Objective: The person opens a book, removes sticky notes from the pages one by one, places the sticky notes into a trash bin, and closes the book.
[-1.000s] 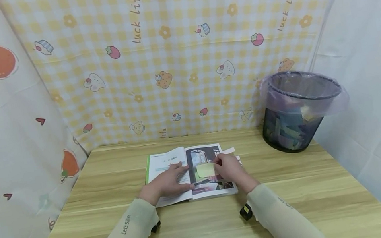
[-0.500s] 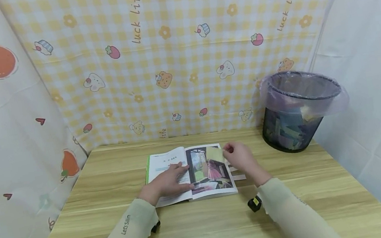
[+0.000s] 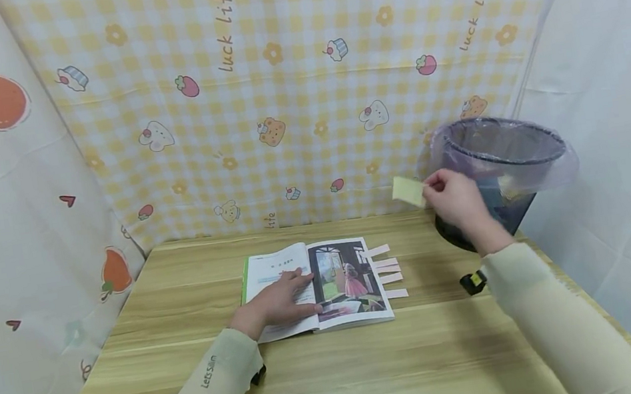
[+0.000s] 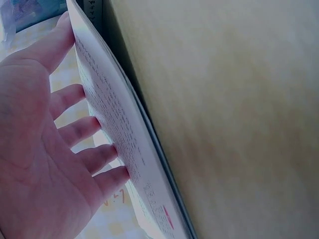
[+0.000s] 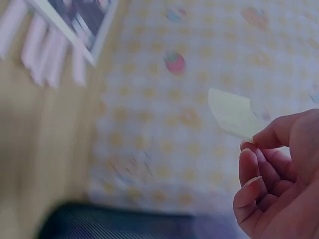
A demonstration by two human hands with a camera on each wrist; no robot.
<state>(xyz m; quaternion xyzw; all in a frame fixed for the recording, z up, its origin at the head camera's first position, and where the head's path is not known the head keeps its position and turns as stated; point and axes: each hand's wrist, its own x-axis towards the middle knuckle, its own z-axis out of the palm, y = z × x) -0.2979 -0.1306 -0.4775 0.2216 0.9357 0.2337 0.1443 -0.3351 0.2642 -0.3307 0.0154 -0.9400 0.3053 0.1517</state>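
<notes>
An open book [image 3: 344, 317] lies on the table, its right page filled by a picture of a figure in a pink dress. My left hand [image 3: 279, 300] rests spread on the left page near the spine; the left wrist view shows its fingertips [image 4: 117, 177] touching the printed page. Up in the air, left of the bin, my right hand [image 3: 457, 197] pinches a yellow sticky note [image 3: 408, 191] by one edge between thumb and forefinger. In the right wrist view the sticky note [image 5: 232, 113] sticks out from the fingertips, slightly bent.
Several pale pink page tabs [image 3: 389, 279] jut from the book's right edge. A dark mesh bin [image 3: 504, 140] with a translucent purple liner stands at the table's back right, scraps inside. A checked yellow curtain [image 3: 293, 126] hangs behind the table [image 3: 341, 382].
My right hand has peeled the sticky note off the right page and carried it up and right toward the bin, uncovering the picture. My left hand has stayed on the book.
</notes>
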